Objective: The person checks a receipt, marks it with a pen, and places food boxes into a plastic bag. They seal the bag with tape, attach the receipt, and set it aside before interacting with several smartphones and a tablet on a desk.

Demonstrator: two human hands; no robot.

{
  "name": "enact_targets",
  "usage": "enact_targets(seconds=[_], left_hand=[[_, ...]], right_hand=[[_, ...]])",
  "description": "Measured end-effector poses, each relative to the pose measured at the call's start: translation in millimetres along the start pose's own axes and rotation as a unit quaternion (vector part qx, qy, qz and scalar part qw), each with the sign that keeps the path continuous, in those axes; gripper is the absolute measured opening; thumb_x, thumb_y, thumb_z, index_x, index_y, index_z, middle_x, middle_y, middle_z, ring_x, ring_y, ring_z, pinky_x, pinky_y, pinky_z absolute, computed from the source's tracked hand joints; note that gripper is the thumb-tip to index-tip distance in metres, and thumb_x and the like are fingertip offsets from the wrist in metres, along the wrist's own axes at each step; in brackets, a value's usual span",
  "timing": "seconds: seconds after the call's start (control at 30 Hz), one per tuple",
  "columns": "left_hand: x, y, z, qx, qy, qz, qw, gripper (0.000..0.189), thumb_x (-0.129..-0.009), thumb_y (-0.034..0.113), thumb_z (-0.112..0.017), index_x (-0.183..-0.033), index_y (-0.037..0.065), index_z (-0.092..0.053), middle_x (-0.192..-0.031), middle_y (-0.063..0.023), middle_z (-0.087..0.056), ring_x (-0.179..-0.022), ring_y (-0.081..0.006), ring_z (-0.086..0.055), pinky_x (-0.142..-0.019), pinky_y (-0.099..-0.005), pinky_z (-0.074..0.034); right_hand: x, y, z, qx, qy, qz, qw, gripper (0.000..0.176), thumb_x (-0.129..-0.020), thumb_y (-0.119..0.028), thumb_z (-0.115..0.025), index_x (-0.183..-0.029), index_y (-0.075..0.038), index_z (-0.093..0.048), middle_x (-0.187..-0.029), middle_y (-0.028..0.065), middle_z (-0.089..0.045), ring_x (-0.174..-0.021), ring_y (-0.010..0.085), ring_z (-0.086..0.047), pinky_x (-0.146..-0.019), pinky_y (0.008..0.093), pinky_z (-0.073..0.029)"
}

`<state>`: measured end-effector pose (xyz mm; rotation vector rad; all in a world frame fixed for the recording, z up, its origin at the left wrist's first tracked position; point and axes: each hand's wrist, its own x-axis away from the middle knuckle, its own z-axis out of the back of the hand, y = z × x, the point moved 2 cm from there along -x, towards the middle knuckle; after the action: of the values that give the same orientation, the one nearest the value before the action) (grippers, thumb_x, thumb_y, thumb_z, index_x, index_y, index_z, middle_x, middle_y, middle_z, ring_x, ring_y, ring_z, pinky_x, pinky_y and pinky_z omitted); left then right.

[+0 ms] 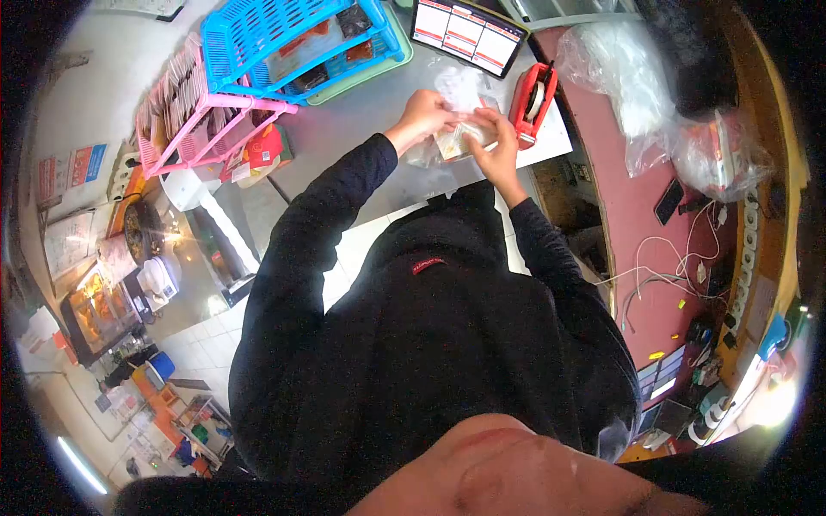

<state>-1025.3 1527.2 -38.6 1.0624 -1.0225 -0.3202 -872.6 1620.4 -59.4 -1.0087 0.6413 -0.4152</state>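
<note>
A clear plastic bag point(459, 84) with something whitish and a bit of orange inside lies in front of me over the metal counter point(370, 172). At its left side, my left hand point(423, 117) has its fingers closed on the plastic near the middle. My right hand point(497, 148) pinches the same bag from the right, its thumb toward me. The fingers of both hands nearly meet, and they cover part of the bag, so its contents are hard to make out. Just right of my right hand stands a red tape dispenser point(531, 105).
A tablet point(470, 36) with a lit screen stands behind the bag. At the left are a blue plastic basket point(249, 47) and a pink basket point(200, 129) of paper slips. Plastic bags point(624, 86), a phone point(668, 202) and white cables point(680, 258) lie on the reddish surface at right.
</note>
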Motion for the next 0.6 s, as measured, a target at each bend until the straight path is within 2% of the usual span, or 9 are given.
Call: enact_targets(seconds=[0.03,0.1,0.13,0.17,0.23,0.33,0.43,0.53,0.6], left_hand=[[-1.8,-6.4,1.2,-0.002,-0.001,-0.001,1.0,0.014,-0.077,0.003,-0.072,-0.086,-0.006,-0.067,-0.08,-0.0162,-0.07,-0.078,-0.0248,-0.07,-0.065,-0.0329,-0.057],[-1.8,-18.6,2.9,0.21,0.001,0.068,0.975,0.02,-0.081,-0.001,-0.07,-0.098,-0.009,-0.063,-0.092,-0.0165,-0.068,-0.085,-0.0259,-0.069,-0.069,-0.0336,-0.06],[-5.0,-25.0,2.1,0.196,-0.025,0.076,0.977,0.033,-0.083,0.001,-0.068,-0.114,0.0,-0.058,-0.104,-0.0136,-0.066,-0.093,-0.0252,-0.067,-0.08,-0.0344,-0.058],[-5.3,-29.7,1.2,0.196,-0.027,0.077,0.977,0.033,-0.083,0.001,-0.068,-0.114,0.0,-0.058,-0.104,-0.0136,-0.066,-0.093,-0.0252,-0.067,-0.08,-0.0344,-0.058],[-6.3,-36.8,0.1,0.242,-0.03,0.028,0.969,0.031,-0.083,0.0,-0.068,-0.112,0.0,-0.059,-0.104,-0.0121,-0.066,-0.092,-0.0237,-0.067,-0.079,-0.0348,-0.058],[2.9,-35.2,-1.0,0.229,-0.013,-0.019,0.973,0.033,-0.082,0.0,-0.069,-0.113,0.0,-0.059,-0.104,-0.0109,-0.066,-0.092,-0.0223,-0.067,-0.079,-0.0341,-0.058],[17.6,-29.0,-4.2,0.215,0.003,-0.069,0.974,0.034,-0.081,0.0,-0.07,-0.113,0.0,-0.059,-0.104,-0.0102,-0.066,-0.091,-0.0205,-0.067,-0.078,-0.0317,-0.058],[13.6,-37.8,-5.1,0.248,0.0,-0.062,0.967,0.034,-0.08,0.0,-0.071,-0.112,0.0,-0.059,-0.104,-0.0099,-0.066,-0.092,-0.0194,-0.066,-0.079,-0.031,-0.057],[14.2,-36.1,-4.9,0.245,0.001,-0.055,0.968,0.034,-0.08,0.0,-0.071,-0.112,0.0,-0.059,-0.104,-0.0099,-0.066,-0.092,-0.0191,-0.066,-0.08,-0.0313,-0.057]], right_hand=[[2.0,-3.2,-1.5,0.0,0.003,0.0,1.0,0.042,-0.075,-0.003,-0.071,-0.115,-0.005,-0.056,-0.112,0.0089,-0.066,-0.115,0.02,-0.057,-0.1,0.0372,-0.039],[6.0,-9.4,-8.8,0.078,-0.047,0.041,0.995,0.038,-0.075,-0.01,-0.074,-0.111,-0.013,-0.063,-0.12,0.001,-0.065,-0.122,0.0216,-0.052,-0.108,0.045,-0.026],[8.6,0.1,-14.2,0.062,-0.034,0.024,0.997,0.022,-0.078,-0.015,-0.073,-0.099,-0.017,-0.069,-0.124,-0.0039,-0.063,-0.125,0.0218,-0.049,-0.11,0.0493,-0.019],[7.0,2.3,-16.8,0.063,-0.034,0.022,0.997,0.022,-0.078,-0.015,-0.073,-0.099,-0.017,-0.069,-0.124,-0.0039,-0.063,-0.125,0.0218,-0.049,-0.11,0.0493,-0.019],[4.7,6.7,-21.2,0.048,-0.01,-0.004,0.999,0.006,-0.083,-0.015,-0.067,-0.088,-0.012,-0.07,-0.12,0.0002,-0.065,-0.122,0.0215,-0.051,-0.107,0.0444,-0.026],[-7.8,4.4,-15.8,-0.066,-0.037,-0.058,0.995,0.014,-0.087,-0.014,-0.061,-0.077,-0.007,-0.068,-0.114,0.004,-0.066,-0.117,0.0237,-0.053,-0.101,0.0391,-0.033],[-16.1,-1.1,-3.1,-0.01,-0.094,-0.01,0.995,0.018,-0.087,-0.014,-0.06,-0.074,-0.003,-0.065,-0.109,0.0072,-0.065,-0.111,0.0256,-0.054,-0.096,0.0361,-0.038],[-17.4,-0.6,-3.9,0.035,-0.101,0.046,0.993,0.019,-0.086,-0.015,-0.06,-0.072,-0.002,-0.065,-0.108,0.0079,-0.064,-0.108,0.0266,-0.053,-0.095,0.0373,-0.039],[-17.6,0.8,-4.9,0.033,-0.102,0.031,0.994,0.019,-0.085,-0.015,-0.06,-0.073,-0.002,-0.065,-0.107,0.008,-0.064,-0.107,0.0266,-0.053,-0.095,0.0373,-0.039]])
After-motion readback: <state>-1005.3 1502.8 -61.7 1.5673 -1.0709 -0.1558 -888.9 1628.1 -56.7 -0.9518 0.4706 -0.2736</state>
